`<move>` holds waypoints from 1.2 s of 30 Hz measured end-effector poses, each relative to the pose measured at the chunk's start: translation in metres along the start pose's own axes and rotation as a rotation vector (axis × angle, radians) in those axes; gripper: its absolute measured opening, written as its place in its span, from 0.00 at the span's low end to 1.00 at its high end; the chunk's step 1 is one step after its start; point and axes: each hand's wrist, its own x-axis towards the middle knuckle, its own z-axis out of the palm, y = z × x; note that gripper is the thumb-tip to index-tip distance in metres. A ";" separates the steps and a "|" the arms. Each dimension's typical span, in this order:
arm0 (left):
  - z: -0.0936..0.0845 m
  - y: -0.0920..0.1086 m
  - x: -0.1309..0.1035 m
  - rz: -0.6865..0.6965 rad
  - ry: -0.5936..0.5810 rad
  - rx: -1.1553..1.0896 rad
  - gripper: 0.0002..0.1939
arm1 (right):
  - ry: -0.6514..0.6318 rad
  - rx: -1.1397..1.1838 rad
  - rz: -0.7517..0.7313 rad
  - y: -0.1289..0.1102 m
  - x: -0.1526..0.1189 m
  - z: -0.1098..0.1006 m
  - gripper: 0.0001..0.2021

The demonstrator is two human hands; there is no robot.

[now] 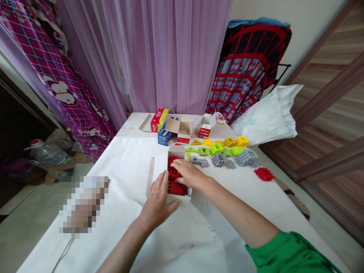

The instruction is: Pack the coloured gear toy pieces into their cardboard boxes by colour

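Note:
A small white cardboard box (179, 198) stands on the table with its flaps folded out. Red toothed plastic building pieces (178, 188) lie inside it. My left hand (157, 199) rests against the box's left near corner, fingers stretched along the side and thumb spread toward the near wall. Reaching in from the right, my right hand (184, 172) has its fingers curled over the red pieces at the far part of the box. The fingertips partly cover what they grip.
Behind the box stand a red-and-green box (159, 120), a blue box (164, 137) and open cartons. Yellow (241, 141), green (216, 148) and grey pieces (246, 157) lie rightward, near a red cluster (264, 174). A white bag (270, 113) stands behind; a blurred object (85, 204) with a cable lies left.

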 end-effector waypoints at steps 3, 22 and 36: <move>0.001 -0.001 0.000 -0.003 0.000 0.004 0.48 | 0.077 0.006 0.004 0.006 -0.009 -0.003 0.25; 0.002 -0.002 0.000 -0.023 -0.003 0.047 0.48 | -0.093 -0.379 0.144 -0.008 -0.012 -0.022 0.14; 0.010 -0.016 0.002 0.104 0.111 0.120 0.47 | 0.455 -0.336 0.957 0.154 -0.173 -0.057 0.19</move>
